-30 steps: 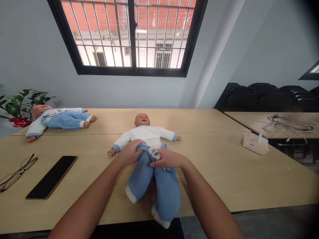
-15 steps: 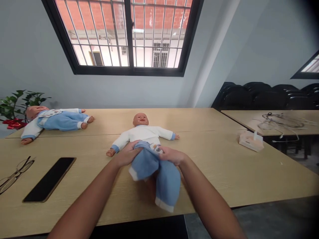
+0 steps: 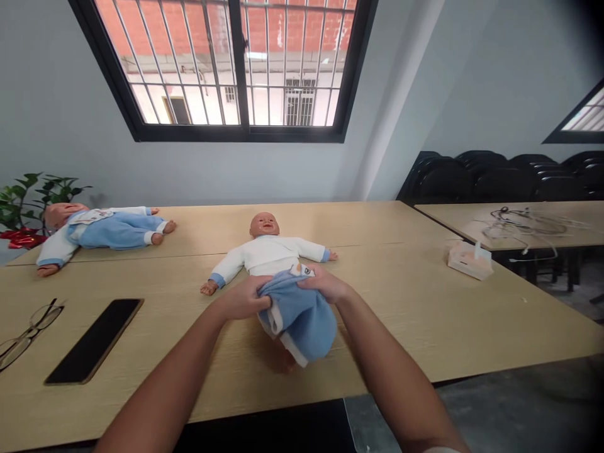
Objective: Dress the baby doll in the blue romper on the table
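A baby doll (image 3: 271,253) in a white top with blue cuffs lies on its back, head toward the window. Over its lower body are blue trousers (image 3: 309,321) with white leg hems, bunched and folded. My left hand (image 3: 248,297) grips the trousers on the left, fingers curled into the cloth near the waist. On the right, my right hand (image 3: 325,284) pinches the cloth beside a small printed patch. Most of the doll's legs are hidden under the fabric; a bit of foot shows below the hem.
A second dressed doll (image 3: 117,228) lies at the far left, by a potted plant (image 3: 31,198). Nearer are glasses (image 3: 31,333) and a dark phone (image 3: 97,340). A tissue box (image 3: 469,261) stands at right; cables (image 3: 523,226) lie on another table, with stacked black chairs (image 3: 500,176) behind.
The trouser legs, spread and hanging lower before, are now bunched higher and closer together. Both hands still hold the cloth. The view has shifted slightly.
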Demonstrator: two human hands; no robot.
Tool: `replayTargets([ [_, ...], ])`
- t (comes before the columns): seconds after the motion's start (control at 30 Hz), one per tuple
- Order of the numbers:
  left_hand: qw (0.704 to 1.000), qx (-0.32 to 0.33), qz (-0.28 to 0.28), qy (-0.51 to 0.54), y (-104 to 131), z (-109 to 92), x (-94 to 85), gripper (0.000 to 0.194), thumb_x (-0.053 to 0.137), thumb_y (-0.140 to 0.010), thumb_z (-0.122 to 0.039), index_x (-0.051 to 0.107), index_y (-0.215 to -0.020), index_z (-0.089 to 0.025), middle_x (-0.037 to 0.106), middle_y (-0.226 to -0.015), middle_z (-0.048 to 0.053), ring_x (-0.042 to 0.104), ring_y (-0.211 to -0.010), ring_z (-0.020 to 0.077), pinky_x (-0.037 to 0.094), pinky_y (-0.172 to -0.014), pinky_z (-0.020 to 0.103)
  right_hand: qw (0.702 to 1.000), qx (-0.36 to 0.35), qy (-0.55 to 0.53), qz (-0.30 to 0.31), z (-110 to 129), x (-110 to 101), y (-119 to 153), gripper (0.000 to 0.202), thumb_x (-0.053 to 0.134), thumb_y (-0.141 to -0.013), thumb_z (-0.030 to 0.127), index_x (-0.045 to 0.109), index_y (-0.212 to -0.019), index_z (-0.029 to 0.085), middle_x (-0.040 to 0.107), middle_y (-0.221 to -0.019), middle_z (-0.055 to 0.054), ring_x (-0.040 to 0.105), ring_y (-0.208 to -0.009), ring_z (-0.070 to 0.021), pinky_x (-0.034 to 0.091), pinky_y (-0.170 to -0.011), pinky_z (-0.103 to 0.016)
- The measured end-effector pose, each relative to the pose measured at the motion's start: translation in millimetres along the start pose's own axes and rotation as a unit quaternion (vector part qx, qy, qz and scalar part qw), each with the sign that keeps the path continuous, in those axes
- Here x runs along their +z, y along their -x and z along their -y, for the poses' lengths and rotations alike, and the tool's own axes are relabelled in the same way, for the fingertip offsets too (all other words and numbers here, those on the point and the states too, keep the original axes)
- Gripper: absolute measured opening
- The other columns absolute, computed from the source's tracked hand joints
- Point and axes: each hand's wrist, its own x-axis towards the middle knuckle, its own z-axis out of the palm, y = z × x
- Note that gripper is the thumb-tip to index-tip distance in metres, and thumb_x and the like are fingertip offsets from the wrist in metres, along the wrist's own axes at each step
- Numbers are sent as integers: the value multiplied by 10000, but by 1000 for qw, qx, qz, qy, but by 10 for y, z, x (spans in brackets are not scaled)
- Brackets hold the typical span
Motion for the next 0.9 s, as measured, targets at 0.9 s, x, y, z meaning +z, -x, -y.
replayTargets([
  [0.9, 885, 279, 134, -349, 124, -354, 991, 398, 699, -836, -363, 651, -1188, -185, 727, -1218, 95, 657, -1103, 292, 445, -1063, 443, 903, 25, 419, -93, -104, 520, -140, 315, 678, -849, 496, 632, -796, 189, 633, -725, -36, 531, -660, -183, 416, -629, -322],
])
